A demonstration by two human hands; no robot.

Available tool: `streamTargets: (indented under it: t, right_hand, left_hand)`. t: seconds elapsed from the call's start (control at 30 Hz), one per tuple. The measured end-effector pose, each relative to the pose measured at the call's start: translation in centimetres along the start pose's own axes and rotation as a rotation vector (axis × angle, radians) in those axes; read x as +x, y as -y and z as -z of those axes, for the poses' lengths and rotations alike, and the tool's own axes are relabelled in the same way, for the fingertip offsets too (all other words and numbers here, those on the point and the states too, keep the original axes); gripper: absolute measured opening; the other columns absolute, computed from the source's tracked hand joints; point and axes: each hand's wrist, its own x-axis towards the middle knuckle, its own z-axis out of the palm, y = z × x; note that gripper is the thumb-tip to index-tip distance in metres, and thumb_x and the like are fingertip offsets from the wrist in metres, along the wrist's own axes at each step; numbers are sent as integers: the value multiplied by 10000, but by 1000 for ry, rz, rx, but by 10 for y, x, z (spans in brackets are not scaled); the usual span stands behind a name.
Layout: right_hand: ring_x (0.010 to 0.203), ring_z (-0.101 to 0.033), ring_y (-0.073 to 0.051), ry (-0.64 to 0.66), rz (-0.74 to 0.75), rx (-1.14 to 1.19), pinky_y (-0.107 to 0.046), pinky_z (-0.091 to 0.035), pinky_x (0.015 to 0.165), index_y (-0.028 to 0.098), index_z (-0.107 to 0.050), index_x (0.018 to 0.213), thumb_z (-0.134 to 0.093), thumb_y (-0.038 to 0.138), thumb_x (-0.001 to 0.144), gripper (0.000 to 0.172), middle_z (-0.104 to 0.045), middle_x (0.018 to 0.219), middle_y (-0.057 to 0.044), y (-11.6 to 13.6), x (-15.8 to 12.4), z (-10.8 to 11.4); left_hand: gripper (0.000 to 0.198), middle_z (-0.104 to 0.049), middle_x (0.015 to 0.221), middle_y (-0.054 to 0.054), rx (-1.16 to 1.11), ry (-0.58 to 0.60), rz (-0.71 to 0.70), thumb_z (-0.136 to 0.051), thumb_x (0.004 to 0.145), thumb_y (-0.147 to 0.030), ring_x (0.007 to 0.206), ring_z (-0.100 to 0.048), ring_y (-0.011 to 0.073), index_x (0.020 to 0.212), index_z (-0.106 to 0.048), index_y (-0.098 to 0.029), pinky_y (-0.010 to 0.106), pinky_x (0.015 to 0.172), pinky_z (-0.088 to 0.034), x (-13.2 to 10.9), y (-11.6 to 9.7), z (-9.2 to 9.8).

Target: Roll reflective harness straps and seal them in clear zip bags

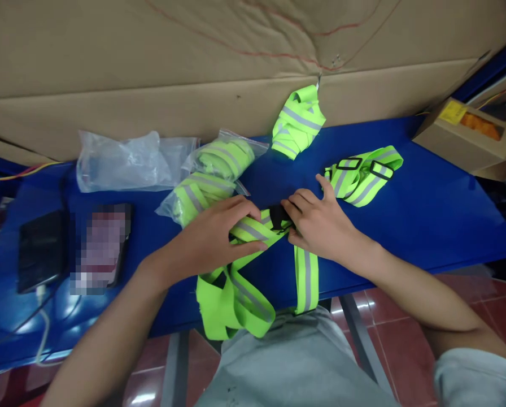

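Observation:
A bright yellow-green reflective strap [306,277] with a grey stripe lies in front of me, its loops hanging over the near edge of the table. My left hand [213,234] curves around a layered part of it, thumb and forefinger on either side. At the strap's black buckle [278,217], my right hand [318,220] grips with bent fingers; its little finger sticks out. The right fingers partly cover the buckle, and the left hand's lower fingers are hidden. Just beyond my right hand rests a folded reflective strap [363,175] with black slider buckles.
Two bagged straps [225,158] lie left of centre, beside clear plastic bags [126,164]. Another bundled strap [299,121] leans against the cardboard wall [193,107]. A phone [104,243] and a black device [42,249] with a cable are at left. A cardboard box [460,138] stands at right.

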Motion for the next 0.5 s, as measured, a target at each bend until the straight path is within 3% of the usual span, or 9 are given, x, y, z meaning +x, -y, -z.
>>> streamTargets:
  t: [0.1, 0.27, 0.4, 0.5]
  right_hand:
    - [1109, -643, -343, -3, 18, -35, -671, -218, 1228, -4, -659, 1376, -531, 272, 957, 517, -741, 1140, -200, -2, 0, 1]
    - [1048, -698, -331, -14, 71, 109, -560, -387, 1140, 17, -695, 1320, -554, 326, 964, 492, -752, 1154, -202, -17, -3, 12]
    - [1033, -711, -279, -63, 179, 399, -437, -496, 979, 110, -710, 1276, -566, 317, 961, 404, -755, 1190, -147, -25, -8, 35]
    - [990, -715, -253, -79, 241, 502, -393, -527, 901, 120, -707, 1251, -492, 297, 1008, 370, -754, 1180, -143, -21, -13, 59]
  left_hand:
    - [272, -645, 1173, 30, -73, 50, 67, -694, 980, -452, 1053, -684, 219, 1102, -576, -239, 357, 922, -526, -10, -2, 3]
    - [285, -632, 1340, 56, 33, 89, 136, -712, 943, -481, 1059, -720, 261, 1044, -601, -239, 380, 860, -545, -42, -12, 20]
    - [297, -646, 1369, 62, 105, 4, 95, -713, 948, -491, 1118, -721, 295, 1126, -620, -272, 408, 896, -555, -73, -35, 41]
    - [275, -671, 1320, 55, 71, -56, 83, -680, 971, -432, 1102, -716, 267, 1190, -591, -292, 371, 879, -557, -94, -55, 56]
